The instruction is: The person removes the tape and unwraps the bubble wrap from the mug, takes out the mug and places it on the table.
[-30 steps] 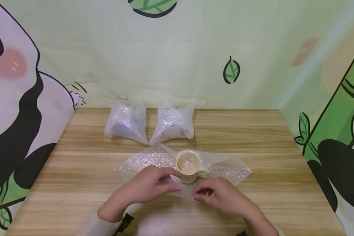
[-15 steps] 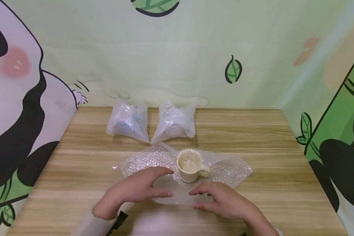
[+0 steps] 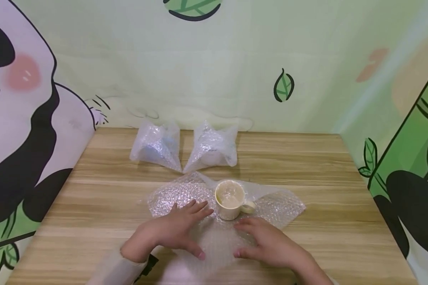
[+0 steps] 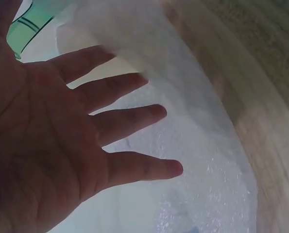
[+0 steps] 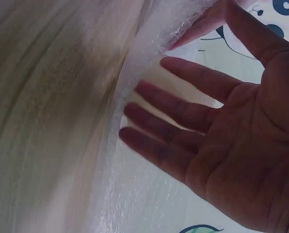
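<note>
A cream-coloured mug (image 3: pixel 229 213) stands upright on a spread sheet of bubble wrap (image 3: pixel 178 194), its handle pointing right. My left hand (image 3: pixel 174 228) is just left of the mug and in front of it, fingers spread and straight, thumb out towards me. To the front right of the mug, my right hand (image 3: pixel 269 242) has its fingers extended and its thumb apart. Neither hand grips anything. In the left wrist view, the fingers (image 4: pixel 134 121) of the left hand lie over the wrap. The right wrist view shows the palm and extended fingers (image 5: pixel 183 114) of the right hand close to the wrap.
Two bubble-wrapped bundles stand at the back of the wooden table (image 3: pixel 103 186): a left one (image 3: pixel 156 146) with something bluish inside and a right one (image 3: pixel 211 146) with something pale. Behind them is a wall (image 3: pixel 235 79) printed with pandas and leaves.
Both hands have loosened and opened their fingers. The near flap of the bubble wrap has come down towards the table's front, and the left hand's fingers have spread. The mug stays in place.
</note>
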A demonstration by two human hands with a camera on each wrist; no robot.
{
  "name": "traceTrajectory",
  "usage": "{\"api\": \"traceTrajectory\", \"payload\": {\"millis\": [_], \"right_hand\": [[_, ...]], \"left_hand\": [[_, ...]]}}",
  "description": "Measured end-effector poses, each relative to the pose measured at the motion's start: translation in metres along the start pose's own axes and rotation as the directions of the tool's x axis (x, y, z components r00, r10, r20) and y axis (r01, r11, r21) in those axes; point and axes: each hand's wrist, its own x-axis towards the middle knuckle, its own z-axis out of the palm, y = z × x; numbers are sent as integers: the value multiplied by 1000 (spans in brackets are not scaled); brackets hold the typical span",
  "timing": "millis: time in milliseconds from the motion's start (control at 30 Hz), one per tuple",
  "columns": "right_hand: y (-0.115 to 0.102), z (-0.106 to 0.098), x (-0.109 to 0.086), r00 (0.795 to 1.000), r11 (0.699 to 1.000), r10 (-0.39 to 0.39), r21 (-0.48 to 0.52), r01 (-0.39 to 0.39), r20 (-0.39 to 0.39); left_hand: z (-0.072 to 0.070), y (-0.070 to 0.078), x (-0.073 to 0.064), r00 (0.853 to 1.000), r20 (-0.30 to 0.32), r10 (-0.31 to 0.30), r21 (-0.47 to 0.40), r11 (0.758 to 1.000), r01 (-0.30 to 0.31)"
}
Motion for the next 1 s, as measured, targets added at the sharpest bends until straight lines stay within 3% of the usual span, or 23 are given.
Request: {"api": "traceTrajectory", "payload": {"millis": [400, 667, 1000], "right_hand": [[-1, 18, 4, 994, 986, 105, -129, -105, -3], [-2, 26, 9, 991, 965, 131, -225, -132, -19], [-5, 33, 10, 989, 950, 142, -276, -148, -42]], "left_hand": [[18, 10, 8, 998, 18, -60, 101, 993, 58], [31, 17, 10, 990, 30, -136, 198, 972, 128], [43, 14, 13, 987, 41, -156, 205, 968, 145]]}}
